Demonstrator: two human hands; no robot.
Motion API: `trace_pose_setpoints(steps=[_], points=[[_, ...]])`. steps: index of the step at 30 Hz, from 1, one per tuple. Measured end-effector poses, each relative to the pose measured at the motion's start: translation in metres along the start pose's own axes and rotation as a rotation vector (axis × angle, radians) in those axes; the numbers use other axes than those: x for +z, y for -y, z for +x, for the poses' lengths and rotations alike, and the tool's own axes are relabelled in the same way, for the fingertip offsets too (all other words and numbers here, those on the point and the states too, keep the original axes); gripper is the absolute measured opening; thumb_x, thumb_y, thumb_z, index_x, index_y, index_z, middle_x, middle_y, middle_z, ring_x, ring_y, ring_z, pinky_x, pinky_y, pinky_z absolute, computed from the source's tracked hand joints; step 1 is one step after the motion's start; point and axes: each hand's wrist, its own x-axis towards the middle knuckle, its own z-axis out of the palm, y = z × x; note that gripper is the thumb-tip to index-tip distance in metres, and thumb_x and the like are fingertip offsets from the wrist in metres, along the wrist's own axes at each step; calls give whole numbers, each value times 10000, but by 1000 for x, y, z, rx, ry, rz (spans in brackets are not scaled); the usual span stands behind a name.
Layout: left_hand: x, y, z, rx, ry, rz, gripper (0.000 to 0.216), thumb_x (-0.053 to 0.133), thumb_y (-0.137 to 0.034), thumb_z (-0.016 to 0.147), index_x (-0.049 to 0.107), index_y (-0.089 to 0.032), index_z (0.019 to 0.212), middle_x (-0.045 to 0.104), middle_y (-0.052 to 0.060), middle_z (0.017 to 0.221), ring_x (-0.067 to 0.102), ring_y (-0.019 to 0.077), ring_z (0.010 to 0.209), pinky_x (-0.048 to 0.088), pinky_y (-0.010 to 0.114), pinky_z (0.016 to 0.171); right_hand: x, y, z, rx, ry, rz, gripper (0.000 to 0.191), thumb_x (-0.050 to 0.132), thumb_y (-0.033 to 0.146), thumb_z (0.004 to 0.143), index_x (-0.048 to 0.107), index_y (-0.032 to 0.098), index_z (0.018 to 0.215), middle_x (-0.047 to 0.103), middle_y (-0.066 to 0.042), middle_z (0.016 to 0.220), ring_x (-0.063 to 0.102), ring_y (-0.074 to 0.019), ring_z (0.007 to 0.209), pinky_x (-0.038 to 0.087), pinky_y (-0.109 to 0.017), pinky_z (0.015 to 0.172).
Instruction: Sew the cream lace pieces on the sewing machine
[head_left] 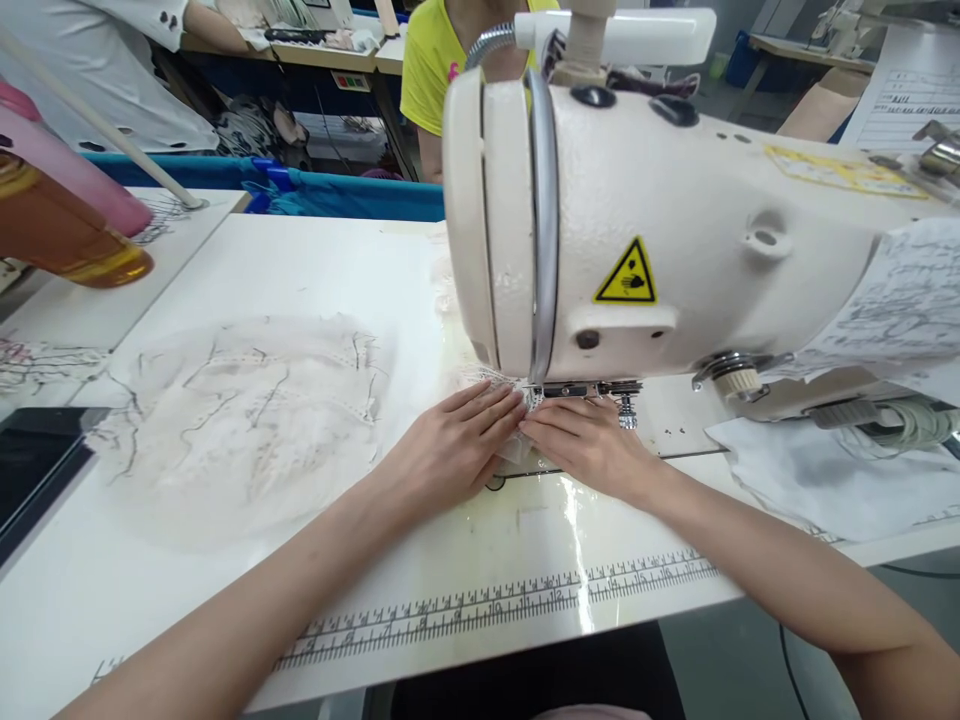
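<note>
- Under the sewing machine head (675, 230), at the presser foot (577, 390): both hands flat on a small piece of lace fabric (517, 445), fingertips nearly touching each other.
- Left hand (450, 440): open, palm down, fingers stretched toward the foot, pressing the lace against the desk (300, 270). No grip, just pinning it flat.
- Right hand (589, 440): open, palm down, fingers pointing left, resting on the lace just in front of the foot. Also pressing, not clamping.
- Lace: mostly hidden by the hands; its frilly edge shows just left of the foot, running under the machine head.
- Left of the machine: a pile of sheer pale fabric pieces (247, 420) with dark thread marks, lying flat on the desk, apart from the hands.
- Front of the machine, along the near desk edge: printed ruler strip (495, 605).
- Right of the machine: white cloth (817, 475) on the desk; paper sheets (900, 300) draped over the machine arm.
- Behind the machine: a person in a yellow top (431, 60), only partly visible.
- Far left of the machine: amber bottle (60, 235) at the frame edge.
</note>
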Motion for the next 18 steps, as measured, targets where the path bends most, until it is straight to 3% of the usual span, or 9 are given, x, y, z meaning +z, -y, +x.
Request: trace_pose_setpoints(steps=[8, 18], points=[[1, -6, 0, -73, 7, 32, 413, 415, -193, 872, 585, -106, 1238, 622, 110, 1235, 549, 249, 1201, 467, 419, 1036, 0, -1, 1, 28, -3, 66, 182, 521, 152, 893, 673, 241, 941, 700, -6, 966, 592, -143, 922, 447, -291, 803], [2, -15, 2, -71, -51, 90, 394, 401, -211, 888, 614, -33, 1168, 629, 169, 1206, 589, 299, 1143, 493, 445, 993, -2, -2, -1, 55, 22, 65, 205, 480, 152, 912, 657, 222, 987, 693, -11, 1008, 605, -131, 877, 439, -288, 794]])
